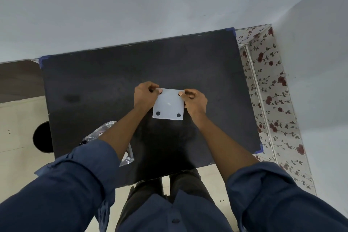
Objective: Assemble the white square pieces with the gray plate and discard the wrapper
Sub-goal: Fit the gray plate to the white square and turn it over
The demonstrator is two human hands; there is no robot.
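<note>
Rolled-up dark blue sleeves (79, 181) filled the near corners of the view, bare forearms reaching forward from them over the black desk (113, 73). Both hands met at the white square piece (168, 104), which sat around the middle of the desk, a little toward its right side. Left hand (144, 94) was curled at the piece's far left corner, its fingertips pressed onto that corner with the thumb tucked against it. Right hand (194, 100) was curled the same way at the far right corner, fingertips on the surface and palm alongside the right edge. Both were pinching or pressing the piece; whether it lay flat on the desk or was lifted slightly could not be told. Two dark round spots showed at the near corners of the piece; the far corners were covered by fingers. A gray plate could not be made out separately. Clear crinkled wrapper (105, 128) lay near the desk's near left corner, mostly hidden beneath the left forearm and sleeve. A dark round object (42, 137) was partly cut off by the desk's left edge.
</note>
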